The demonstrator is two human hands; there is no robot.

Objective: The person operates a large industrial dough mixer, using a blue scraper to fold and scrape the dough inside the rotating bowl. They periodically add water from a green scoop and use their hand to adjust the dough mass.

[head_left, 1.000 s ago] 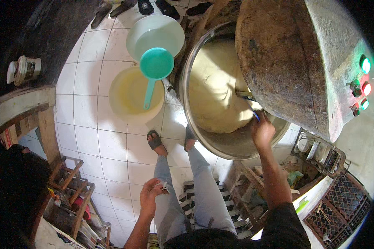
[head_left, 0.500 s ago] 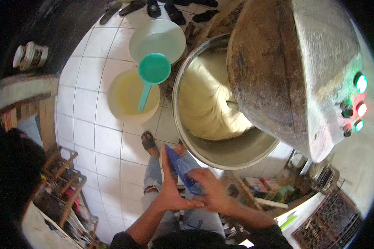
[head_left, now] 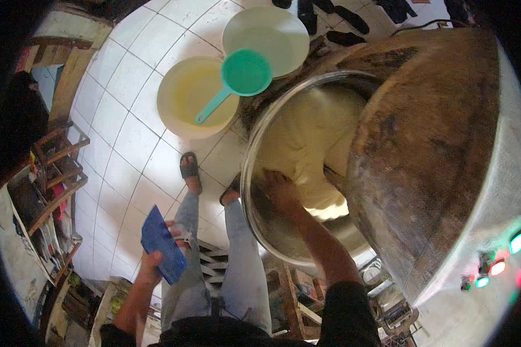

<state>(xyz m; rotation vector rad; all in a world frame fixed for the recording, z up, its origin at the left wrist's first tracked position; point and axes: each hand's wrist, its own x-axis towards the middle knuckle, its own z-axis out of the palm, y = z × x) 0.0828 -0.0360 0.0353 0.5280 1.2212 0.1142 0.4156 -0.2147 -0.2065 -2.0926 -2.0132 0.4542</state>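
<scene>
- A floor of white square tiles (head_left: 121, 144) with dark joints fills the left of the view; wooden shelves (head_left: 52, 185) crowd its left edge and dark shoes (head_left: 341, 17) lie at the far wall.
- A large round steel mixer bowl (head_left: 272, 231) stands right of centre, holding a pale yellow mass of dough (head_left: 312, 139).
- The brown, crusted dome-shaped mixer head (head_left: 428, 150) hangs over the bowl's right half and hides much of the dough; coloured lamps (head_left: 498, 266) glow on its white body.
- The right hand (head_left: 278, 188) is down inside the bowl at the near edge of the dough, fingers curled on it; whether it grips any I cannot tell.
- The left hand (head_left: 156, 251), well apart from the bowl over the person's left thigh, is closed around a flat blue plastic scraper (head_left: 163, 244).
- On the floor beyond the sandalled feet (head_left: 190, 172) sit a cream round plastic tub (head_left: 197, 95) of yellowish liquid and a white round basin (head_left: 266, 37); a teal plastic scoop (head_left: 237, 78) with a long handle rests across their rims.
</scene>
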